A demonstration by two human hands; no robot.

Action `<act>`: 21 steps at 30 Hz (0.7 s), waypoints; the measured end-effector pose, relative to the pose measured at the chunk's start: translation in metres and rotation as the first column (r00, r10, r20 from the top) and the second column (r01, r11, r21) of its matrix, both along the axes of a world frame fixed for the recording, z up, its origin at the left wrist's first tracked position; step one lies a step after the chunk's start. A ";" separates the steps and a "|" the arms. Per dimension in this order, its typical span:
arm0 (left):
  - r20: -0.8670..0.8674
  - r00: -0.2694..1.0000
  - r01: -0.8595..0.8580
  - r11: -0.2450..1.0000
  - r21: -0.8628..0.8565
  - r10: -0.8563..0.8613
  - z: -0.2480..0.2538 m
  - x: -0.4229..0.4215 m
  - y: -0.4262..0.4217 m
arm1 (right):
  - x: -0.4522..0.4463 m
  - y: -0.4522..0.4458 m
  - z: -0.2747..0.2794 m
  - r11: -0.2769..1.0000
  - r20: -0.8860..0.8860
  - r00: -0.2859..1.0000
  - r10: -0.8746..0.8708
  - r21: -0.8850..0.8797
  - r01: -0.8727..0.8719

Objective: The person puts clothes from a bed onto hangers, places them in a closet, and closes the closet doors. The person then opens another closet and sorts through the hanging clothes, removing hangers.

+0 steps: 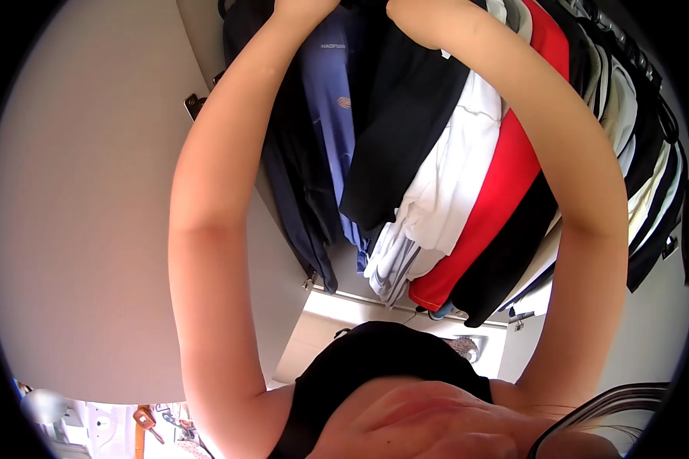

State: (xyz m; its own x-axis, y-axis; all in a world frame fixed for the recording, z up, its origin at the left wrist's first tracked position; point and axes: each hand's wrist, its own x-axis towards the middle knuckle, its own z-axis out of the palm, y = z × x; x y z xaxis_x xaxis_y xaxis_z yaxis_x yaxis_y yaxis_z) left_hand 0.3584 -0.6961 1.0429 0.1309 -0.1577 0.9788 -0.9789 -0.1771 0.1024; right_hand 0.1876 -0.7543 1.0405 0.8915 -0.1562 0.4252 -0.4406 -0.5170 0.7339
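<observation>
Both my arms reach up into a wardrobe full of hanging clothes. My left hand [306,6] is cut off by the top edge, next to a blue garment [329,99] with small printed lettering and a logo. Only the wrist end of my right hand [409,14] shows, in front of a black garment [406,115]; its fingers are out of frame. Whatever either hand holds is hidden. Right of the black garment hang a white garment [455,168] and a red garment [505,183].
More clothes hang close together on a rail [616,30] at the right. A pale wardrobe door [84,206] with a metal hinge [194,105] stands at the left. Small items, among them an orange-brown object [144,417], lie at the lower left.
</observation>
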 end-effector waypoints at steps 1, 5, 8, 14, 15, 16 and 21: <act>0.016 0.999 -0.029 1.000 0.012 0.029 0.003 -0.003 -0.001 | -0.005 0.000 0.002 0.999 -0.023 1.000 -0.015 0.046 0.016; 0.091 0.987 -0.142 0.986 0.084 0.135 0.006 -0.020 0.010 | -0.023 -0.005 0.004 0.991 -0.028 0.999 -0.023 0.134 0.026; 0.055 0.989 -0.147 0.966 0.212 0.138 -0.011 -0.063 0.061 | -0.023 -0.003 0.001 0.990 0.000 1.000 0.002 0.140 -0.002; -0.059 0.990 -0.100 0.947 0.307 0.124 -0.094 -0.143 0.190 | -0.022 0.001 -0.004 0.987 0.048 0.996 0.079 0.137 -0.085; -0.100 0.983 -0.126 0.957 0.262 0.157 -0.112 -0.156 0.211 | -0.023 -0.001 -0.006 0.985 0.070 0.992 0.109 0.129 -0.118; -0.255 0.964 -0.042 0.994 0.105 0.068 -0.130 -0.170 0.224 | -0.028 0.003 -0.007 0.970 0.078 0.981 0.176 0.159 -0.186; -0.394 0.900 0.229 0.972 0.060 -0.187 -0.194 -0.170 0.288 | -0.016 0.006 -0.004 0.826 0.337 0.836 0.432 0.225 -0.517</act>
State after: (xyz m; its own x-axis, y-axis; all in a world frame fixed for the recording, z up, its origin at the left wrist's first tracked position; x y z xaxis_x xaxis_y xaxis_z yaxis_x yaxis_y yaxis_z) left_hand 0.1886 -0.4079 0.8484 0.4453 -0.3188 0.8367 -0.8833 -0.0034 0.4688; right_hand 0.1711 -0.7483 1.0369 0.7497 0.1025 0.6538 -0.2338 -0.8833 0.4065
